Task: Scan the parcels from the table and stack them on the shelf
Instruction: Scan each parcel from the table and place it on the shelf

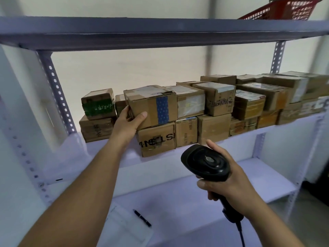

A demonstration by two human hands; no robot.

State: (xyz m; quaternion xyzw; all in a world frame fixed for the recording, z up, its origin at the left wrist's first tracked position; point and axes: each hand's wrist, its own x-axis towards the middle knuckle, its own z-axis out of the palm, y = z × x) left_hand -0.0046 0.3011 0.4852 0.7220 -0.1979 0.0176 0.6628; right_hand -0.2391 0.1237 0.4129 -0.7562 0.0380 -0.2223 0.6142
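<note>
Cardboard parcels filled the middle shelf (110, 148) of a grey metal rack, stacked in two layers and packed side by side from left of centre to the right edge of the view. The left hand (128, 120) gripped the parcel with a blue tape strip (151, 106) at its lower left corner. Its thumb pressed on the front face and its fingers (124, 111) wrapped round the left side. That parcel sat in the upper layer, tilted slightly, resting on a box with black lettering (156, 139) that stood at the shelf's front edge. Just to its left, a box with green print (98, 104) lay on top of another carton, and the hand reached into the gap between the two.

The right hand (229, 182) was lower and nearer the camera, well apart from the parcels. It was clenched round the handle of a black barcode scanner (206, 161), whose head pointed up and left towards the shelf. A dark cable (241, 234) ran down from the handle's base.

On a white surface below, close to the camera, lay a black pen (142, 218) beside a sheet of paper (124, 227). A red plastic basket (292, 9) stood on the top shelf at the right.
</note>
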